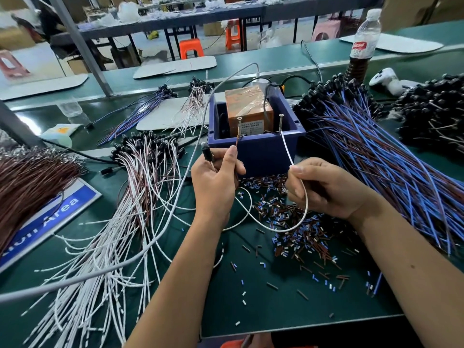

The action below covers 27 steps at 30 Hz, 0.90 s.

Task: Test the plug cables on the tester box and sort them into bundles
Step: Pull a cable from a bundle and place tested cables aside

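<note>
Blue plastic open-topped tester box (pixel 256 149) upright at centre of green surface (pixel 288 305), orange block wrapped in clear tape (pixel 247 106) inside, two metal screw posts (pixel 238 126) standing at front rim. One plug cable in test: black plug head (pixel 206 151) tilted up just left of box, thin brown lead (pixel 236 143) raised to touch left post, white lead (pixel 298 212) looping low, then up to right post. Fanned bundle of white-and-brown plug cables (pixel 140 172) lying left of box. Larger heap of blue-and-brown plug cables (pixel 376 151) spread right of box, black heads massed at far end.
</note>
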Tool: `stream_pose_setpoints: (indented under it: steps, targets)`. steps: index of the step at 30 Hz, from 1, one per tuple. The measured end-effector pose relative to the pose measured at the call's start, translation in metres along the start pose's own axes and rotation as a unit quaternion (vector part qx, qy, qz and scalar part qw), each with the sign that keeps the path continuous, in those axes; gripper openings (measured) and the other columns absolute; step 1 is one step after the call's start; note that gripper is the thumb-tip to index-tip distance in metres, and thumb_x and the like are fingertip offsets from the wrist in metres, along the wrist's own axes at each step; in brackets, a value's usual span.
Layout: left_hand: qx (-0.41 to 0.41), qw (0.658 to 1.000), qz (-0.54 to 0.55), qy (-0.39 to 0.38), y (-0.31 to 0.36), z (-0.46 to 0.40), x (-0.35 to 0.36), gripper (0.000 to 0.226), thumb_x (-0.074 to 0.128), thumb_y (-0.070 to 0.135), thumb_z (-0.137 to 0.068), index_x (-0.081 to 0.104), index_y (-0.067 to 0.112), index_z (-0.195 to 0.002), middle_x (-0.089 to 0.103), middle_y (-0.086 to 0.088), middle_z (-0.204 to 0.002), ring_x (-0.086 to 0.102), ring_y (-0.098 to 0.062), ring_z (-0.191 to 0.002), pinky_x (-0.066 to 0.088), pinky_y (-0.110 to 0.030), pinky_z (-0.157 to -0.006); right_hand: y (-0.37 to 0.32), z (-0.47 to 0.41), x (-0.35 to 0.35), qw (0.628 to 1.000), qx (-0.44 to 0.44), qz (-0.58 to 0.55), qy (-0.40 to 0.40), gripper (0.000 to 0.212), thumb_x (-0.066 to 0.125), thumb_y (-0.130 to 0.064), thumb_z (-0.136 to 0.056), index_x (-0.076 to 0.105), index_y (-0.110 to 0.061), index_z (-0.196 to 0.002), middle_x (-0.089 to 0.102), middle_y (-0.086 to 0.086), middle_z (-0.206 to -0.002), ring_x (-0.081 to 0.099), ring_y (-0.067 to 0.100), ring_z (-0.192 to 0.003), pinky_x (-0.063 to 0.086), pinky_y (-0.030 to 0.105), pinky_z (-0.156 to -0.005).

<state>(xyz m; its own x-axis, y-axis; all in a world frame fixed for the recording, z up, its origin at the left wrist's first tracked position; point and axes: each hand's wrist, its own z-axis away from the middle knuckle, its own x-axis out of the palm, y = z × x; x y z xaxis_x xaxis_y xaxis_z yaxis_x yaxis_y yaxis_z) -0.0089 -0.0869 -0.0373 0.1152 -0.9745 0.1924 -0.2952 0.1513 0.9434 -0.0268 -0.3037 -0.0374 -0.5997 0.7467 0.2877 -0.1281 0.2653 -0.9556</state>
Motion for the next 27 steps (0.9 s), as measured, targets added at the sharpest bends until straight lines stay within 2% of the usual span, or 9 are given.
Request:
stream_pose_setpoints:
  steps: [8,13,17,19,21,23,25,27]
  targets:
    - [-0.020,1.000,0.021,-0.007,0.0071,0.0012,-0.0014,0.019,0.062,0.014,-0.102,0.061,0.012,-0.083,0.062,0.003,-0.058,0.048,-0.013,-0.054,0.039,-0.025,-0.053,0.0002,0.0000,-0.0001,1.000,-0.006,0.003,-0.011,0.046,0.071,-0.037,-0.093,0.061,-0.001,-0.067,0.039,0.003,-0.045,0.027,0.013,-0.041,0.015,0.030,-0.042]
    - [-0.034,0.998,0.048,-0.020,0.0098,0.0024,-0.0018,0.017,0.062,0.013,-0.102,0.060,0.009,-0.086,0.057,-0.001,-0.059,0.039,-0.008,-0.044,0.032,-0.018,-0.044,0.0004,0.0012,-0.0002,1.000,-0.007,0.009,-0.017,0.046,0.070,-0.037,-0.094,0.061,-0.001,-0.067,0.039,0.003,-0.045,0.028,0.013,-0.041,0.017,0.028,-0.042]
    - [-0.036,0.998,0.055,-0.025,0.0088,0.0022,-0.0023,0.018,0.061,0.013,-0.102,0.059,0.010,-0.085,0.056,-0.002,-0.059,0.038,-0.008,-0.045,0.031,-0.018,-0.043,0.0013,0.0011,0.0006,1.000,-0.024,0.020,-0.004,0.046,0.069,-0.036,-0.094,0.060,0.000,-0.068,0.035,0.006,-0.046,0.024,0.017,-0.044,0.018,0.030,-0.044]
    - [-0.032,0.998,0.052,-0.018,0.0074,0.0011,-0.0027,0.020,0.061,0.013,-0.102,0.058,0.012,-0.083,0.057,-0.001,-0.059,0.039,-0.008,-0.044,0.031,-0.018,-0.043,0.0014,0.0021,0.0009,0.999,-0.041,0.020,0.007,0.044,0.068,-0.035,-0.095,0.062,0.002,-0.072,0.037,0.009,-0.053,0.023,0.019,-0.045,0.021,0.028,-0.044]
    - [-0.025,0.999,0.047,-0.012,0.0061,-0.0001,-0.0030,0.021,0.062,0.013,-0.102,0.059,0.013,-0.082,0.059,-0.001,-0.059,0.040,-0.008,-0.044,0.032,-0.017,-0.044,0.0009,0.0038,-0.0008,0.998,-0.064,0.013,0.023,0.041,0.069,-0.034,-0.095,0.067,0.004,-0.079,0.045,0.014,-0.069,0.031,0.017,-0.046,0.025,0.020,-0.043]
    - [-0.018,0.999,0.043,-0.009,0.0054,-0.0004,-0.0031,0.020,0.062,0.013,-0.102,0.060,0.015,-0.082,0.061,-0.003,-0.060,0.040,-0.008,-0.043,0.033,-0.017,-0.043,-0.0003,0.0044,-0.0025,0.995,-0.081,0.029,0.060,0.033,0.071,-0.033,-0.095,0.074,0.000,-0.093,0.053,0.016,-0.081,0.038,0.015,-0.053,0.021,0.019,-0.045]
    - [-0.012,0.999,0.045,-0.011,0.0050,0.0006,-0.0029,0.018,0.063,0.012,-0.102,0.061,0.016,-0.084,0.062,-0.004,-0.061,0.040,-0.008,-0.041,0.033,-0.017,-0.043,-0.0022,0.0055,-0.0050,0.991,-0.102,0.026,0.087,0.029,0.066,-0.023,-0.097,0.073,-0.004,-0.117,0.058,0.011,-0.079,0.039,0.012,-0.054,0.019,0.021,-0.044]
    - [0.001,0.999,0.042,-0.014,0.0050,0.0017,-0.0027,0.012,0.064,0.011,-0.100,0.062,0.015,-0.089,0.064,-0.006,-0.061,0.042,-0.009,-0.042,0.035,-0.018,-0.045,-0.0055,0.0043,-0.0065,0.984,-0.134,0.004,0.116,0.038,0.056,-0.011,-0.098,0.063,-0.004,-0.135,0.056,0.007,-0.073,0.037,0.009,-0.049,0.023,0.021,-0.039]
